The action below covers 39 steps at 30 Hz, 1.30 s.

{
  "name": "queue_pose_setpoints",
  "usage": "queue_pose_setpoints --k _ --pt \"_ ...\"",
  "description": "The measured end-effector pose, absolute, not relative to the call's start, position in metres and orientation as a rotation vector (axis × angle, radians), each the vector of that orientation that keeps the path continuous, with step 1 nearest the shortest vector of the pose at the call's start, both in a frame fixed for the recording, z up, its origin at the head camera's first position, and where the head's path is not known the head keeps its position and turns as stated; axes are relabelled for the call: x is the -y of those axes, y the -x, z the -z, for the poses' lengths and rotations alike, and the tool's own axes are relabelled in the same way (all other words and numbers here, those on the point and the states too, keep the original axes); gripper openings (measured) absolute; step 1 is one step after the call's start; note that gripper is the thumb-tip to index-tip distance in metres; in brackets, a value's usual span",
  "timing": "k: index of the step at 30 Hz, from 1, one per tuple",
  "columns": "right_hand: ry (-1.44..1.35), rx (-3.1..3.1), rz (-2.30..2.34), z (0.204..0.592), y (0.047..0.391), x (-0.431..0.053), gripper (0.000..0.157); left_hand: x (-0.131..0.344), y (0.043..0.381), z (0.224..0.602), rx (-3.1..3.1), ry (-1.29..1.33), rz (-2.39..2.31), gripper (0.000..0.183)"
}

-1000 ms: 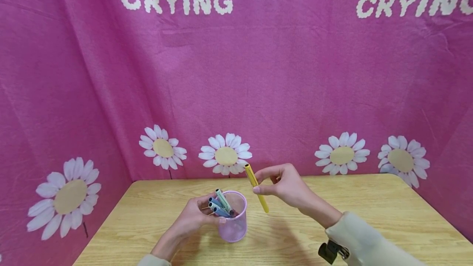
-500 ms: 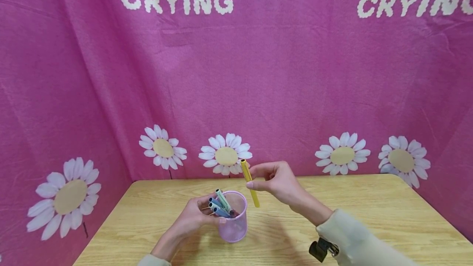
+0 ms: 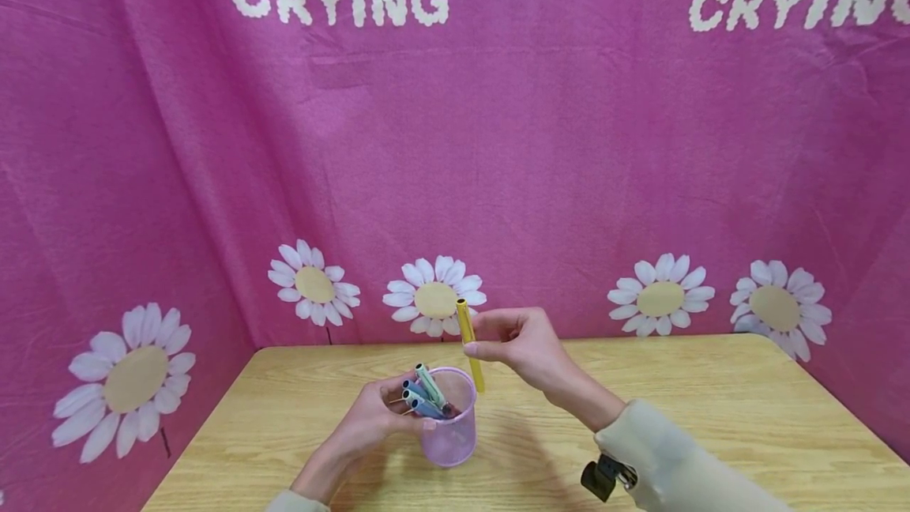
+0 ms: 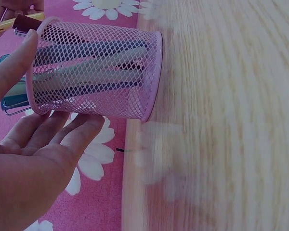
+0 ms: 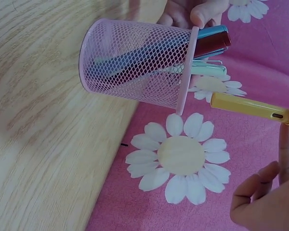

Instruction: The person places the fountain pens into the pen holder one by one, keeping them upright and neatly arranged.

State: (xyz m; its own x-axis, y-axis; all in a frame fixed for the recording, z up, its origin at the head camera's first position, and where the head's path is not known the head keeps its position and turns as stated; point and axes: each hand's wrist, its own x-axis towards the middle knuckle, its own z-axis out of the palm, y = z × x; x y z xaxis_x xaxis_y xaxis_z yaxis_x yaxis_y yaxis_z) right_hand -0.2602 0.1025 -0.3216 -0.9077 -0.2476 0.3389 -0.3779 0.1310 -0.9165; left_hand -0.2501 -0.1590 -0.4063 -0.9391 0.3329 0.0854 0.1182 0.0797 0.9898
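A pink mesh pen cup (image 3: 449, 442) stands upright on the wooden table. My left hand (image 3: 373, 416) holds it near the rim, thumb at the near side and fingers around the far side. Capped pens lean together inside, among them a pale green pen (image 3: 430, 385), blue pens and a dark red pen (image 5: 213, 44). Above the cup's right edge, my right hand (image 3: 536, 350) pinches a yellow pen (image 3: 465, 328) between thumb and fingers. The pen is nearly upright, and its lower end is just above the rim in the right wrist view, apart from it.
The light wooden table (image 3: 675, 401) reaches back to a pink cloth (image 3: 540, 148) printed with white daisies and lettering. Cloth also hangs along the left and right sides. A black clip-like device (image 3: 604, 476) sits at the right sleeve.
My right hand has moved left and slightly up with the yellow pen, bringing it from beside the cup to its right rim. The pen is more upright. My left hand and the cup stay put.
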Motion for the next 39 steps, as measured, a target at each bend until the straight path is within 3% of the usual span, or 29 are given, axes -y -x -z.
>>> queue_pose_setpoints --k 39 --pt "-0.565 2.252 -1.922 0.344 0.269 -0.083 0.023 0.159 0.252 0.408 -2.18 -0.491 -1.974 0.08"
